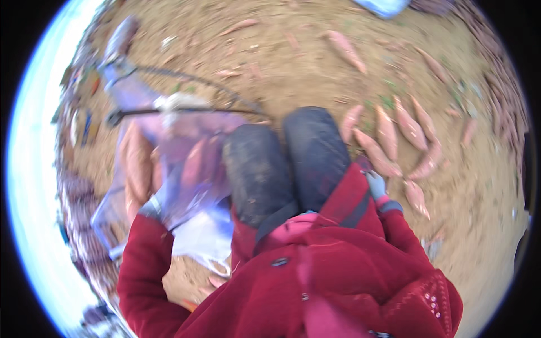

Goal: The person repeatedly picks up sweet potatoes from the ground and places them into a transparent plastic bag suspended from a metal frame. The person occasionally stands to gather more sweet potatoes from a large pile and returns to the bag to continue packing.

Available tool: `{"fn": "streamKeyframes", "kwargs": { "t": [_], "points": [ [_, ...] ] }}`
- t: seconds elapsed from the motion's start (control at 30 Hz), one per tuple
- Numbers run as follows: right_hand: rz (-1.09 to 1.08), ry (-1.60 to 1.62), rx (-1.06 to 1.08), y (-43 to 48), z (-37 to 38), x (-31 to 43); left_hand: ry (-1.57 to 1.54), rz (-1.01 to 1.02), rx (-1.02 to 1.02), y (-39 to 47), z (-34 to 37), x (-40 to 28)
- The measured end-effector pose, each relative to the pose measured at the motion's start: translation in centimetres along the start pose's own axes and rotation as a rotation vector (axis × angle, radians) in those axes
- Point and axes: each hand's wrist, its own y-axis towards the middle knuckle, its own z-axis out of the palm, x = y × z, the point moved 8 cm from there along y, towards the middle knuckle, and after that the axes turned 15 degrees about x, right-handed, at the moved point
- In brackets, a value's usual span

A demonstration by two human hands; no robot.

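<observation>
My left hand (157,205), in a pale glove, is at the near side of a translucent purple plastic bag (169,169). Blur and the bag hide its fingers. Several pinkish sweet potatoes (137,164) show inside and through the bag. A dark rod (219,110) and a curved bar (198,80) lie across the bag's far part, with white material (181,102) bunched on the rod. Gloved too, my right hand (376,185) is beside my right thigh, against the red coat. Its fingers are partly hidden. Just beyond it, several sweet potatoes (385,135) lie on the soil.
Another sweet potato (344,48) lies farther ahead on bare soil (287,80). A long heap of sweet potatoes (503,101) lines the right edge. At far left stand filled bags (82,219). A filled bag (122,36) lies at upper left, and something blue (384,6) at the top.
</observation>
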Motion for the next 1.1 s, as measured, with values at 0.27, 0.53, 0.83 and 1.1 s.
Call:
{"fn": "streamKeyframes", "kwargs": {
  "t": [0.27,0.53,0.83,1.1],
  "points": [
    [0.192,0.077,0.129,1.7,-2.2,-7.4,-0.013,0.211,-0.029,-4.1,2.1,-1.1],
    [0.290,-0.243,0.214,0.0,-7.4,-0.3,1.239,0.000,-0.604,-5.8,6.4,-2.4],
    [0.391,-0.427,0.273,-2.9,-9.9,3.9,1.264,0.074,-0.640,-4.8,5.1,-1.7],
    [0.417,-0.475,0.297,-4.9,-9.6,4.7,1.300,0.119,-0.679,-4.4,4.9,-1.4]
  ]
}}
